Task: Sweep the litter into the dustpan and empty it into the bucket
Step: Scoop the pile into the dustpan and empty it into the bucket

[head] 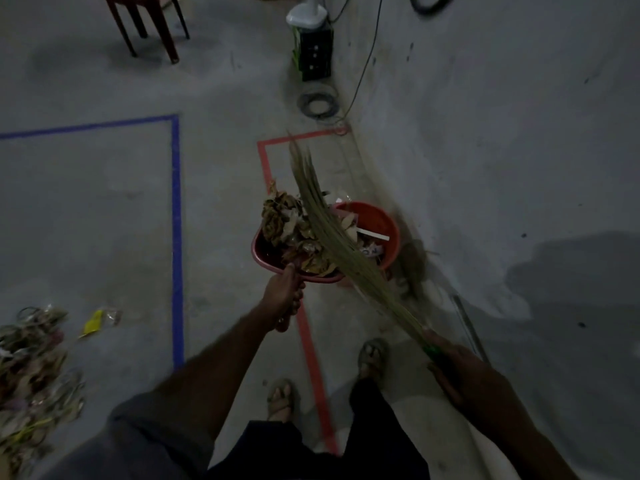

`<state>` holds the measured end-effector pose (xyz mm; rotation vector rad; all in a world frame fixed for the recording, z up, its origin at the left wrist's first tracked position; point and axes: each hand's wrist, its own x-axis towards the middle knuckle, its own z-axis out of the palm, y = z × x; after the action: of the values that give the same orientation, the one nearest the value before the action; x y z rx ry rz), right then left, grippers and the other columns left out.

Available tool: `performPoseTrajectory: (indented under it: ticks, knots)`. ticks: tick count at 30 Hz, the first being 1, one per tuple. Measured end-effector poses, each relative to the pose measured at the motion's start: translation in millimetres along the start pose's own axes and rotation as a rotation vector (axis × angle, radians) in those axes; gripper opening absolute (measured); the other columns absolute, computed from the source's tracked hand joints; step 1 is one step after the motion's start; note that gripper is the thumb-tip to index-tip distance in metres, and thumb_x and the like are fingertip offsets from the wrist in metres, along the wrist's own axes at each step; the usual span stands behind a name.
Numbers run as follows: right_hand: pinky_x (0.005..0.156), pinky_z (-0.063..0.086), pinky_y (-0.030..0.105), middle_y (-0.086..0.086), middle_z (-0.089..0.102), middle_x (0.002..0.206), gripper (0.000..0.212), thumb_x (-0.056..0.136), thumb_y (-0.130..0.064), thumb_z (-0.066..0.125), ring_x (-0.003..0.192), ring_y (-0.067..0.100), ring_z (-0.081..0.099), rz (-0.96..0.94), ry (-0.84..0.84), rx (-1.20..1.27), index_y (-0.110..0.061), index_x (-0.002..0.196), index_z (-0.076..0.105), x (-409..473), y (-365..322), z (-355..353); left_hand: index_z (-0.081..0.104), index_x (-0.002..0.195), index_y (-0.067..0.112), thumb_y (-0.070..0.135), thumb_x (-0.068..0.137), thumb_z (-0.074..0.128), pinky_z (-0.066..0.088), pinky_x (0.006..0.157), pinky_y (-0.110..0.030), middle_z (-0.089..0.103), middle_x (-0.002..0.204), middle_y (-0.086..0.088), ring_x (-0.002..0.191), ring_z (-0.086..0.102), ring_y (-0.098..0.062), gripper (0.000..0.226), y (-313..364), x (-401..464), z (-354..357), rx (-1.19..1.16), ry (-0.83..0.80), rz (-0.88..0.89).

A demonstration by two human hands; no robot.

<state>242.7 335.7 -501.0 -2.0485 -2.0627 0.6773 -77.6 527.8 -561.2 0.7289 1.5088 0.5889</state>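
- The dustpan [268, 252], red and heaped with litter [287, 221] of dry leaves and scraps, is held just beside the red bucket [377, 225], its load leaning toward the bucket's rim.
- The litter looks light, loose and brittle, so it should slide off easily but could scatter if tipped fast; the pan itself seems stiff plastic, best held by its handle.
- The left hand [282, 294] is on that handle, grip wrapped tight around it, forearm stretched forward toward the bucket.
- The right hand [460, 368] has its grip closed round the green end of the broom [332, 233], whose soft, springy bristles lie across the load and over the bucket.
- Inside the bucket some scraps and a white strip already lie.
- Well to the left of the bucket, beyond the blue tape [176, 237], more litter remains on the floor [225, 150].
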Motion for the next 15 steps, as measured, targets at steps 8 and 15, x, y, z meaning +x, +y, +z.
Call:
performPoseTrajectory:
  ticks: [8, 15]
  knots:
    - [0.058, 0.056, 0.033, -0.006, 0.063, 0.105, 0.060, 0.095, -0.065, 0.033, 0.078, 0.011, 0.063, -0.038, -0.101, -0.006, -0.054, 0.153, 0.019, 90.4, 104.5, -31.0, 0.056, 0.076, 0.006, 0.051, 0.104, 0.037, 0.028, 0.042, -0.019, 0.044, 0.054, -0.005, 0.037, 0.035, -0.014, 0.056, 25.8, 70.9, 92.5, -0.008, 0.101, -0.087]
    - [0.041, 0.046, 0.031, -0.010, 0.051, 0.082, 0.074, 0.091, -0.036, 0.066, 0.056, 0.009, 0.049, 0.040, -0.163, -0.049, -0.045, 0.154, 0.027, 171.2, 167.1, -8.6, 0.053, 0.084, 0.004, 0.049, 0.106, 0.034, 0.026, 0.041, -0.020, 0.041, 0.057, -0.006, 0.037, 0.033, -0.013, 0.053, 18.6, 168.0, 153.9, -0.002, 0.118, -0.163]
